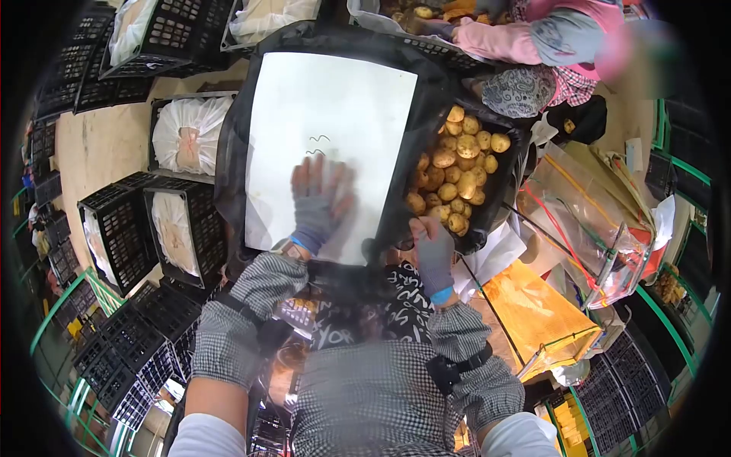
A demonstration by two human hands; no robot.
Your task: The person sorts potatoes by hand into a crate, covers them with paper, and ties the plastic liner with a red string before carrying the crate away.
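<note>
A black crate lined with black plastic [236,152] sits in front of me. A large white sheet of paper [327,122] covers most of its top. My left hand [320,202], in a grey glove, lies flat on the sheet with fingers spread. Yellow potatoes [453,171] show in the uncovered right part of the crate. My right hand [432,247], also gloved, grips the near edge of the crate's plastic lining just below the potatoes.
Black crates [183,221] lined with white bags stand to the left. Empty black crates [129,343] are stacked at lower left. Another person [548,46] works at the top right. A clear plastic bag on a frame [586,221] and an orange bag [533,312] stand right.
</note>
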